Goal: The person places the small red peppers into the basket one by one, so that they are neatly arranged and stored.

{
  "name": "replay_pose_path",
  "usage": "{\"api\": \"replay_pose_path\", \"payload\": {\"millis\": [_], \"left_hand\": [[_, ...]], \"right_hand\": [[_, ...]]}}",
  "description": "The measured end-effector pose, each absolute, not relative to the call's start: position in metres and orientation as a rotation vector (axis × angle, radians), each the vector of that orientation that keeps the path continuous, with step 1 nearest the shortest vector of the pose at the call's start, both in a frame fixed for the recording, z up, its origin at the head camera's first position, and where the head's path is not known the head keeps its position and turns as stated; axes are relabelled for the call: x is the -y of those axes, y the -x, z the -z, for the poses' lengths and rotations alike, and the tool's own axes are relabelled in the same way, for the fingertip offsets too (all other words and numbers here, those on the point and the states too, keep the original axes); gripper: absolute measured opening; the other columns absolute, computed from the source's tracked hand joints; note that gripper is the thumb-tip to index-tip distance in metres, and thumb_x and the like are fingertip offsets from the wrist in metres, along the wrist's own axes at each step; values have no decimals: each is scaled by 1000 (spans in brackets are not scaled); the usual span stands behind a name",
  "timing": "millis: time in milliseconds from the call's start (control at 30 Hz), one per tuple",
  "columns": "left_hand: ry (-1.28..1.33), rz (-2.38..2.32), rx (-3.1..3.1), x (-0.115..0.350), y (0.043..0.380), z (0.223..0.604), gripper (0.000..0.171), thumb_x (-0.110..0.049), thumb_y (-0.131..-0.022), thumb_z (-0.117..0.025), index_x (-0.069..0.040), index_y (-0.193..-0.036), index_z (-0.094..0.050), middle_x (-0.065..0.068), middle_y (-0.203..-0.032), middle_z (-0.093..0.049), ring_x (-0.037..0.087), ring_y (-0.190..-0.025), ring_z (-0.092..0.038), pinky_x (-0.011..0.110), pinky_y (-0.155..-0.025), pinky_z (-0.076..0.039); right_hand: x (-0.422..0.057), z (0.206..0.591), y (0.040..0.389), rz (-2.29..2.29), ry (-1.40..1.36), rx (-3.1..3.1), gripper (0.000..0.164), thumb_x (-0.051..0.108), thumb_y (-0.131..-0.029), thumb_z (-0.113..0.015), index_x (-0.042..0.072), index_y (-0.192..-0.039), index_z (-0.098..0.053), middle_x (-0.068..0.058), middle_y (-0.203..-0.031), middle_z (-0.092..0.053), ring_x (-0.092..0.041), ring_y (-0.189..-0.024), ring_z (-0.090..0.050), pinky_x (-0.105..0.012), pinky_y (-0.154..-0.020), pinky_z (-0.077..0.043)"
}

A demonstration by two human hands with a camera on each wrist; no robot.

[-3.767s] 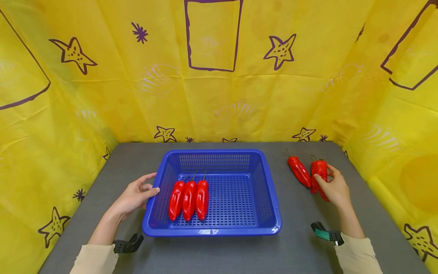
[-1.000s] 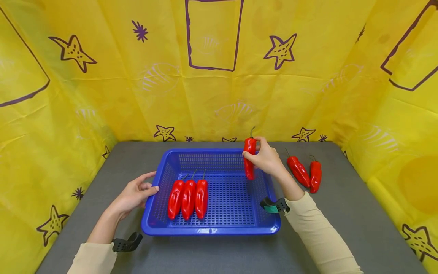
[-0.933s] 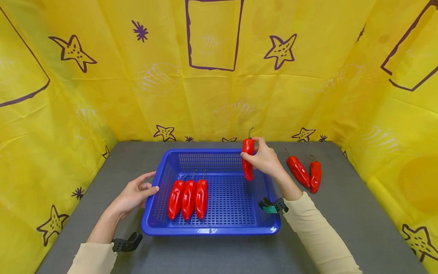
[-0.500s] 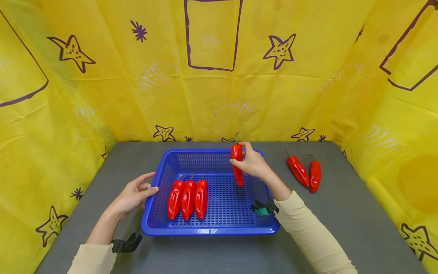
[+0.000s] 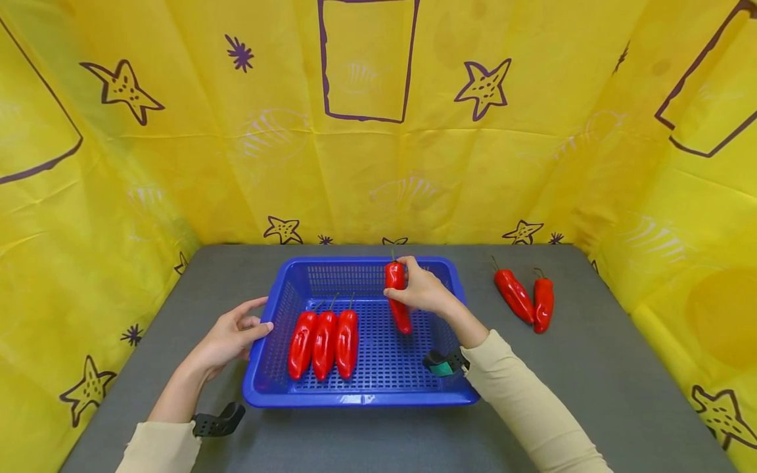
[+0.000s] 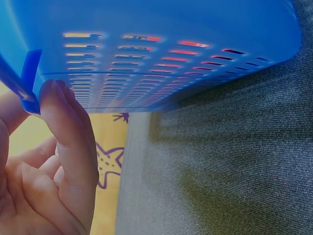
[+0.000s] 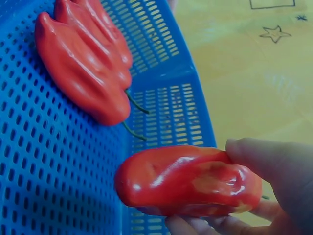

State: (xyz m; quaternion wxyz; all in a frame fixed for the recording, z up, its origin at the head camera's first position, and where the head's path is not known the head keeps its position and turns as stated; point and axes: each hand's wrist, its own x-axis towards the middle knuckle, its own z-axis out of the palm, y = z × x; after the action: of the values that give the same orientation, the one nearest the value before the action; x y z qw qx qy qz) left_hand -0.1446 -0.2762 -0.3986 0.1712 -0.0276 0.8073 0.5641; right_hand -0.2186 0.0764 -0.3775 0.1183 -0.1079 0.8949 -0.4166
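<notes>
My right hand [image 5: 422, 289] pinches a red pepper [image 5: 397, 302] near its stem end, tip hanging down, over the right half of a blue plastic basket [image 5: 367, 399]. Seen from the right wrist, this pepper [image 7: 186, 181] lies between thumb and fingers, apart from the basket's floor. Three more red peppers [image 5: 324, 345] rest side by side in the basket's left half, stems pointing to the back. My left hand [image 5: 230, 332] holds the basket's left rim; in the left wrist view, thumb and fingers [image 6: 66, 132] are on either side of that rim.
Two red peppers, one slanted [image 5: 514, 295] and one more upright [image 5: 543, 305], lie on the grey table [image 5: 568, 394] right of the basket. A yellow patterned cloth [image 5: 367, 164] encloses the back and sides of the table.
My right hand has picked a pepper from the table on the right, carried it leftward over the basket, and lowered it somewhat. The left hand has stayed at the rim.
</notes>
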Motion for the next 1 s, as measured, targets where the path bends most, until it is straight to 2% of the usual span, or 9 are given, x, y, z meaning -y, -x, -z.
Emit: {"api": "replay_pose_path", "payload": {"millis": [200, 467, 1000], "left_hand": [[82, -1607, -2289, 276, 145, 399, 75, -30, -86, -64, -12, -145, -21, 18, -94, -60, 28, -77, -67, 45, -67, -56], [87, -1596, -2293, 276, 146, 399, 76, -30, -86, -64, -12, -145, -21, 18, -95, -61, 28, -77, -67, 45, -68, -56], [89, -1592, -2293, 277, 147, 400, 75, -30, -86, -64, -13, -145, -21, 18, -95, -61, 28, -77, -67, 45, -68, -56]], "right_hand": [[-69, 380, 216, 1188, 283, -2576, 71, 22, -80, -72, 6, -134, -29, -19, -105, -59, -21, -70, -64, -38, -59, -56], [-63, 385, 215, 1171, 296, -2537, 68, 21, -77, -73, 5, -129, -31, -20, -105, -57, -20, -63, -64, -40, -57, -56], [-53, 390, 216, 1123, 307, -2458, 59, 25, -80, -72, 4, -121, -35, -15, -96, -58, -23, -66, -64, -42, -58, -56]]}}
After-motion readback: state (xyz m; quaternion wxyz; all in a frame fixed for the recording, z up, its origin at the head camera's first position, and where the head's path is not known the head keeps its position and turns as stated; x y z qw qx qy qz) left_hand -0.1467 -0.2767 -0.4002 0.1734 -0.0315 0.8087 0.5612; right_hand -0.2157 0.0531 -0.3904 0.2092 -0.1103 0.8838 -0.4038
